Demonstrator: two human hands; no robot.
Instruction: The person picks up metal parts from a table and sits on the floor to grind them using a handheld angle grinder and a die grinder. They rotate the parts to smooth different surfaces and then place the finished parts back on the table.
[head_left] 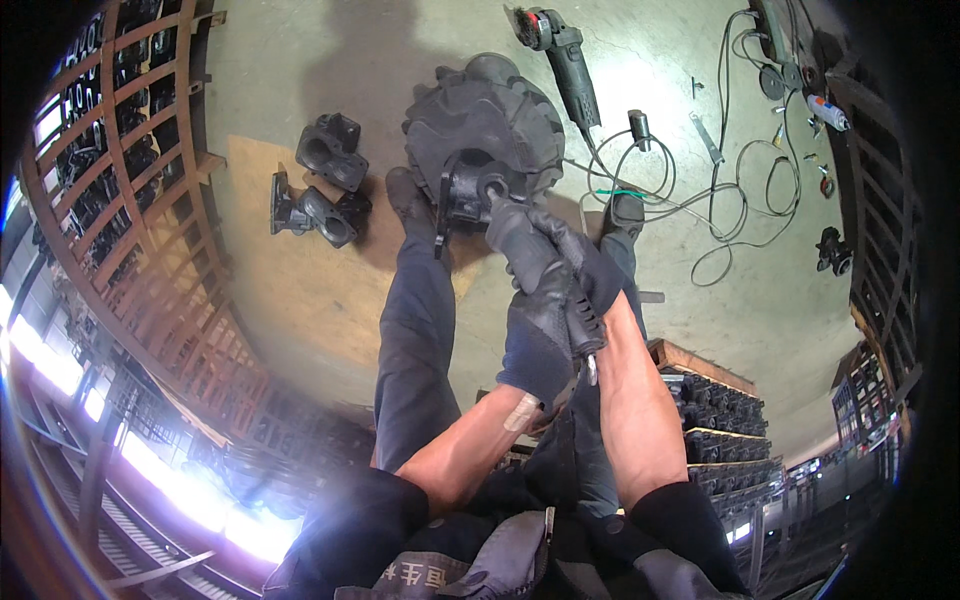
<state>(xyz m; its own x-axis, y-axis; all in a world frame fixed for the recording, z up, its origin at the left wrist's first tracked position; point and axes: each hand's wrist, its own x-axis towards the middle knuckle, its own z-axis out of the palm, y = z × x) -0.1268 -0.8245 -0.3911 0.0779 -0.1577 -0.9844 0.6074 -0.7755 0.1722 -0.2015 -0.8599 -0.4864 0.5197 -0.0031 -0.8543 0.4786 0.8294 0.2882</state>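
Both my hands wear dark gloves and are closed around a dark handheld power grinder (pixel 584 325). My left hand (pixel 540 335) grips it from the left and below. My right hand (pixel 592 265) wraps it higher up on the right. The tool's front end meets the opening of a black flanged casting (pixel 466 190), where its tip is hidden. That casting lies tilted on a bulky, ridged black support (pixel 480 115) between my feet. A metal fitting (pixel 592 370) shows at the tool's rear end. The gloves hide much of the tool's body.
Several black castings (pixel 332 155) lie on a brown sheet (pixel 255 165) at the left. An angle grinder (pixel 570 75) rests on the floor ahead, with looping cords (pixel 735 240) to the right. Rusty metal cages (pixel 130 130) stand left; stacked castings (pixel 715 415) sit near my right leg.
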